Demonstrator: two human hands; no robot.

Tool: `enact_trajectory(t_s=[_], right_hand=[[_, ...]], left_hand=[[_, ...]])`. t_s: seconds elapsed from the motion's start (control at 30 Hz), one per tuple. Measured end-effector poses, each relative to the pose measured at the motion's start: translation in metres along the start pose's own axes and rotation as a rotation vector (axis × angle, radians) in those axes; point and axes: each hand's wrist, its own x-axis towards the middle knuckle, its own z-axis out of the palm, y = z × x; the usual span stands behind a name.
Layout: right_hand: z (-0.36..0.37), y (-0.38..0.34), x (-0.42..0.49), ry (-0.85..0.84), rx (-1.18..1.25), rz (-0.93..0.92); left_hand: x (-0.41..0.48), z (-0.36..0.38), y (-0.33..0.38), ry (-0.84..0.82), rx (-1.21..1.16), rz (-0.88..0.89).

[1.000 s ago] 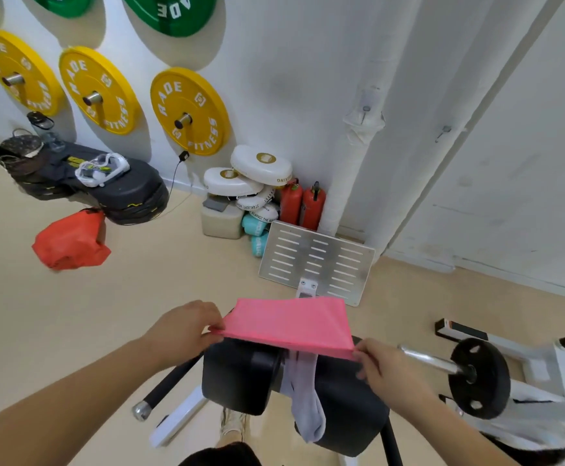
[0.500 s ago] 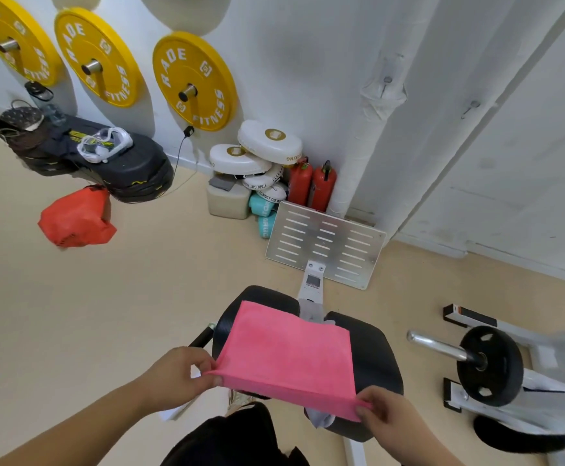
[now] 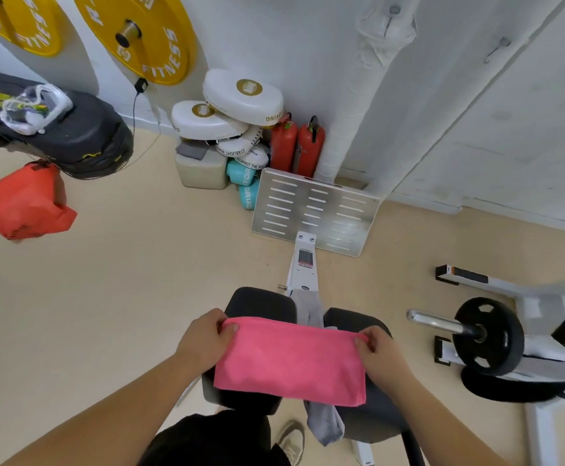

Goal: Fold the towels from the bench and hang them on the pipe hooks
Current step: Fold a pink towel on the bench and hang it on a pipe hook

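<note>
- Holding pink towel (image 3: 291,361) stretched flat between both hands, lower centre of the frame, just over the black bench pads (image 3: 261,302).
- Pinching its upper left corner with left hand (image 3: 203,341) — thumb on top, fingers curled under the edge.
- Pinching the upper right corner with right hand (image 3: 383,356) in the same kind of grip; neither hand spread wide.
- Running left to right across the frame along the long axis; top edge pulled taut between the hands, lower edge hanging loose toward the bottom of the frame.
- Draping through the gap between the two pads: grey towel (image 3: 325,425), partly hidden behind the pink one, not yet folded.
- Standing well apart, upper right of the frame: white pipe (image 3: 358,95) with a hook (image 3: 393,10) near the top edge, second hook (image 3: 501,45) further right.
- Judging the fold as part-way done — probably calling for one more halving, end to end, with one hand at each end of the long axis and neither nearer.
- Judging the hang to follow: hooks lying up and to the right of both hands, right hand on the nearer side.
</note>
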Motion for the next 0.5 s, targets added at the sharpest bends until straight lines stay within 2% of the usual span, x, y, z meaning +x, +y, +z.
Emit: enact_trajectory(t_s=[0.2,0.3,0.4,0.5], right_hand=[[0.014,0.012,0.028,-0.042,-0.104,0.108],[0.022,0.013,0.042,-0.147,-0.223,0.132],[0.023,0.012,0.054,-0.235,-0.284,0.161],[0.021,0.008,0.053,-0.204,-0.232,0.146]], left_hand=[[0.027,0.003,-0.003,-0.127,0.237,-0.05],[0.032,0.005,0.002,-0.182,0.327,-0.053],[0.036,0.007,0.008,-0.211,0.324,-0.064],[0.036,0.006,0.019,-0.227,0.295,-0.053]])
